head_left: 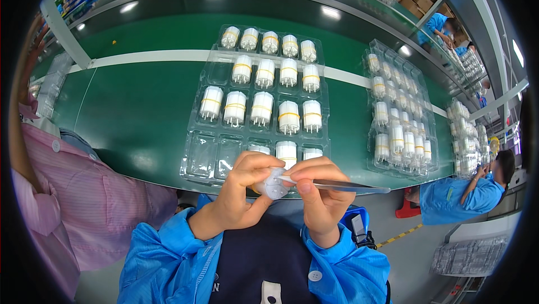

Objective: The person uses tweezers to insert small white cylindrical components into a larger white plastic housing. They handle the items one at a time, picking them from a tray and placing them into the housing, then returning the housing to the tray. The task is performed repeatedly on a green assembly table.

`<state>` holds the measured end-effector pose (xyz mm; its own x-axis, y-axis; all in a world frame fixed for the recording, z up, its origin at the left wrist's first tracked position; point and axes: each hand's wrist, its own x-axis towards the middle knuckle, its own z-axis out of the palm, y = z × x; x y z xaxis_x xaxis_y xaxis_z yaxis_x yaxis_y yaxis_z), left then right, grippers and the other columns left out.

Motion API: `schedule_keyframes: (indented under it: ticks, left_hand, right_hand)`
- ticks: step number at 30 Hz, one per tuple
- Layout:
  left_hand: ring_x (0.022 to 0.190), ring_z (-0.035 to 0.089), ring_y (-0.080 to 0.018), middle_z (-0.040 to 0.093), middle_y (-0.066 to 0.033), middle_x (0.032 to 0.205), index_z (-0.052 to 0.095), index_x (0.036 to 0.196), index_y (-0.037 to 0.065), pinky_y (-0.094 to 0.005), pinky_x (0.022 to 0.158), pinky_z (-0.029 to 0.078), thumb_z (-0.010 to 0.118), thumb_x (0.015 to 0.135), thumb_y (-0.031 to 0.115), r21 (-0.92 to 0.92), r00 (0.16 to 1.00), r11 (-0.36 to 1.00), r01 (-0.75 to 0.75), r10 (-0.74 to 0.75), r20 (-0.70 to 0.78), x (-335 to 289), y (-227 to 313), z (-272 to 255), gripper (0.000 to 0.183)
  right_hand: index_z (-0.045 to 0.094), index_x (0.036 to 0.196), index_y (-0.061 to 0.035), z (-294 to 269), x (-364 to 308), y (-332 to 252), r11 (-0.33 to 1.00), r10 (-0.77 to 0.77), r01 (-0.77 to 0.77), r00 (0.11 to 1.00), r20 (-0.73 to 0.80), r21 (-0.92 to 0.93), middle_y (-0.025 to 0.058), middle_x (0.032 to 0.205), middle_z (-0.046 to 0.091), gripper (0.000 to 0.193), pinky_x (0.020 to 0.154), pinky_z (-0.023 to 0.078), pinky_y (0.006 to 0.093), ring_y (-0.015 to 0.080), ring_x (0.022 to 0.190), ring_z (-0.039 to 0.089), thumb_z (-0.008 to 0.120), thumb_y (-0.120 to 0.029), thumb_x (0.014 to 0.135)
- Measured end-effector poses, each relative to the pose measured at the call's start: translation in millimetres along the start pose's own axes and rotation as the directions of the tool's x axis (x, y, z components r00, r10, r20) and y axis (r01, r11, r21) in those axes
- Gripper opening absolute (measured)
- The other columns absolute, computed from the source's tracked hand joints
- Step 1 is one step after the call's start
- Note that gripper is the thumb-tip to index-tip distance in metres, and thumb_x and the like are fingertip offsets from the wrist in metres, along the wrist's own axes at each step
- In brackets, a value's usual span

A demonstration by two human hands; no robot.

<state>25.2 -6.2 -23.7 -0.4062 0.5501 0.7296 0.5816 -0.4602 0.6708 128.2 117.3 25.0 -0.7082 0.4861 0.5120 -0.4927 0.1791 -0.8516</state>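
Observation:
My left hand [240,191] grips a white cylindrical part [273,185] between thumb and fingers, its pale round end tilted up toward me. In my right hand [323,197] is a slim silver tool [353,185] that looks like tweezers, pinched between thumb and fingers. Its whitish end touches or nearly touches the part's end face; the exact contact is too small to make out. Just beyond my hands lies a clear plastic tray [196,155] with rows of similar white cylinders [262,108], each with a yellow band; many show metal pins. Several pockets at its near left hold no cylinder.
On the green work surface [140,107], a second clear tray [412,172] of cylinders stands to the right, with more stacked farther right. A person in a pink striped shirt [95,208] is close on my left. Another person in a blue smock [457,197] sits at the right.

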Motion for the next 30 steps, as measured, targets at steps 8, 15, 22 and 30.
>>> schedule_keyframes:
  ticks: [8, 15, 22, 30]
  left_hand:
    - [0.103, 0.057, -0.0362, 0.057, -0.0251, 0.123, 0.039, 0.122, 0.009, -0.0458, 0.088, 0.044, 0.069, 0.073, -0.011, 0.042, 1.0, 0.999, -0.003, 0.003, 0.007, 0, 2, 0, 0.061]
    - [0.103, 0.057, -0.0372, 0.058, -0.0245, 0.122, 0.039, 0.123, 0.008, -0.0461, 0.088, 0.044, 0.068, 0.071, -0.013, 0.042, 1.0, 0.999, -0.008, 0.007, 0.003, 0, 1, 0, 0.063]
    - [0.102, 0.057, -0.0393, 0.058, -0.0241, 0.121, 0.043, 0.122, 0.007, -0.0478, 0.087, 0.046, 0.066, 0.068, -0.015, 0.203, 0.995, 0.975, -0.091, 0.082, 0.055, 6, 0, -2, 0.063]
    - [0.105, 0.059, -0.0348, 0.058, -0.0238, 0.12, 0.039, 0.125, 0.008, -0.0443, 0.088, 0.046, 0.07, 0.073, -0.012, -0.106, 0.999, 0.993, 0.053, -0.053, 0.007, 2, -1, -2, 0.063]
  right_hand:
    - [0.068, 0.094, 0.0038, 0, -3, 4, 0.999, 0.006, -0.005, 0.999, -0.031, 0.044, 0.0165, 0.09, 0.069, 0.007, 0.072, 0.052, 0.0294, 0.0202, 0.081, 0.065, 0.066, 0.0, 0.088]
    - [0.067, 0.092, 0.0038, 2, -2, 0, 1.0, 0.011, -0.012, 0.999, -0.046, -0.022, 0.0168, 0.089, 0.069, 0.006, 0.069, 0.052, 0.0291, 0.0206, 0.079, 0.065, 0.067, 0.002, 0.087]
    - [0.069, 0.09, 0.0023, -4, 16, -16, 0.934, -0.023, 0.081, 0.986, 0.167, -0.348, 0.0157, 0.087, 0.068, 0.008, 0.064, 0.051, 0.0297, 0.0214, 0.076, 0.066, 0.07, 0.002, 0.082]
    - [0.07, 0.094, 0.0017, -11, 13, -13, 0.998, 0.014, -0.013, 1.0, 0.013, -0.064, 0.0151, 0.089, 0.07, 0.012, 0.073, 0.051, 0.0292, 0.0213, 0.085, 0.066, 0.07, 0.002, 0.082]
